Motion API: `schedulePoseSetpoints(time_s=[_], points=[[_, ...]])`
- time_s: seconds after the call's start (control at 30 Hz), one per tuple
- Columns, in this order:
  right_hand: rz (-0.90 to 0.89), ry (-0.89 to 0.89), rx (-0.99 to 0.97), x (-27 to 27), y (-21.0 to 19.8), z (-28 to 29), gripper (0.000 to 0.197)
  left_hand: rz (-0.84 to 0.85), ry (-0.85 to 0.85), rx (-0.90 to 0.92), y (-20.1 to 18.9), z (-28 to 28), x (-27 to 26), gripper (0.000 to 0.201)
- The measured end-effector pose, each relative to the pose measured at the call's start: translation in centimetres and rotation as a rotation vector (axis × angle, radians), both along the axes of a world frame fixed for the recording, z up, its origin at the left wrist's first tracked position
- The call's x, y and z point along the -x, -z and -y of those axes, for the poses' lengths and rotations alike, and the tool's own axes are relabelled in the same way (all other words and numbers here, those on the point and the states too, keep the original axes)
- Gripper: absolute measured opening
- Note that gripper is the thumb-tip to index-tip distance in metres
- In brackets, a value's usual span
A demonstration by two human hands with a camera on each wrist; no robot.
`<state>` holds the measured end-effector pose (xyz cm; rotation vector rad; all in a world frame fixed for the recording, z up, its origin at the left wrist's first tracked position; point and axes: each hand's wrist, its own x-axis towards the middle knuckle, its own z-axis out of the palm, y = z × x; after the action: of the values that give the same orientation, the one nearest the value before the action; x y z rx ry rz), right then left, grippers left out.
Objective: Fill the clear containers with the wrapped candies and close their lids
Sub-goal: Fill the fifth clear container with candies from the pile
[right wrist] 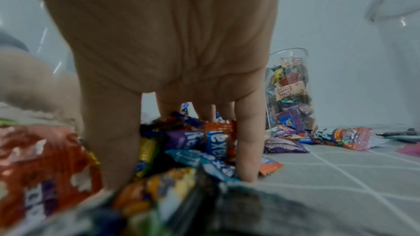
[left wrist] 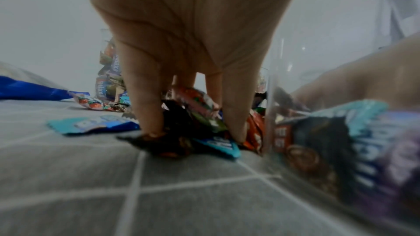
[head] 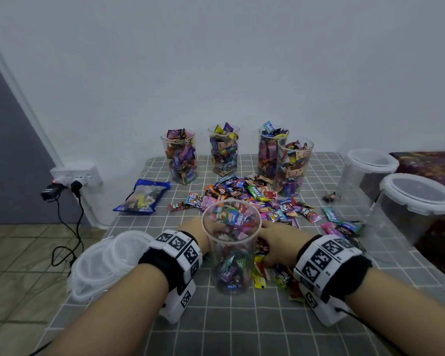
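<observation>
Centrally: one clear container (head: 231,250), part-filled, upright on the checked table (head: 242,325). Left hand (left wrist: 193,46) and right hand (right wrist: 163,42), either side, fingers curled down, each grasping wrapped candies (head: 254,199) from the loose pile. Four full containers (head: 225,150) behind, unlidded.

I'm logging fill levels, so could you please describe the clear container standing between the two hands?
The near container is a tall, clear, plastic-looking cylinder, upright on the grey checked cloth, lidless and roughly three-quarters full of mixed wrapped candies. The left hand and right hand flank it, gathering loose candies; whether either touches it is unclear.
</observation>
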<state>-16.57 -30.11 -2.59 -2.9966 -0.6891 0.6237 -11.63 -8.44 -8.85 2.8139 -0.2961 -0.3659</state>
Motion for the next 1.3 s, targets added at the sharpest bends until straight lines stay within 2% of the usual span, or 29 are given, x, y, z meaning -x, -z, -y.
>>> schedulePoseSetpoints(time_s=[0.03, 0.1, 0.2, 0.27, 0.33, 0.53, 0.63, 0.8, 0.97, 1.1, 1.17, 1.3], points=[[0.006, 0.000, -0.009, 0.0, 0.0, 0.0, 0.077, -0.012, -0.049, 0.053, -0.9, 0.3, 0.6, 0.039], [0.020, 0.001, -0.019, 0.1, -0.1, -0.1, 0.066, 0.000, -0.035, 0.001, -1.0, 0.4, 1.0, 0.036], [0.054, -0.007, -0.026, 0.2, -0.4, -0.3, 0.051, 0.126, 0.024, -0.051, -0.6, -0.6, 1.4, 0.050], [0.078, -0.002, -0.032, 0.2, -0.4, -0.3, 0.044, 0.082, 0.005, -0.032, -1.7, -0.2, 1.9, 0.035], [0.100, 0.007, -0.042, 0.3, -0.4, -0.3, 0.041, 0.053, -0.054, -0.026, -3.2, 0.4, 2.8, 0.020], [0.148, 0.052, -0.096, 0.6, -0.8, 0.0, 0.037, 0.096, -0.024, -0.140, -4.6, 0.7, 3.8, 0.019], [0.174, 0.068, -0.132, 0.9, -1.2, 0.3, 0.037, 0.124, -0.029, -0.141, -4.8, 0.8, 4.1, 0.016], [0.222, 0.142, -0.249, 1.7, -2.2, 0.9, 0.029, 0.208, -0.050, -0.100, -5.5, 0.9, 4.8, 0.018], [0.279, 0.175, -0.332, 1.9, -3.4, 1.4, 0.012, 0.304, -0.153, -0.048, -5.8, 0.6, 4.9, 0.022], [0.311, 0.226, -0.444, 2.1, -5.4, 1.5, 0.014, 0.373, -0.179, 0.035, -6.6, 0.4, 5.6, 0.023], [0.386, 0.214, -0.508, 2.6, -6.9, 1.3, 0.014, 0.400, -0.193, 0.083, -6.8, 0.2, 5.8, 0.023], [0.621, 0.048, -0.605, 3.8, -9.7, 0.0, 0.011, 0.416, -0.198, 0.086, -7.1, 0.2, 6.1, 0.025]])
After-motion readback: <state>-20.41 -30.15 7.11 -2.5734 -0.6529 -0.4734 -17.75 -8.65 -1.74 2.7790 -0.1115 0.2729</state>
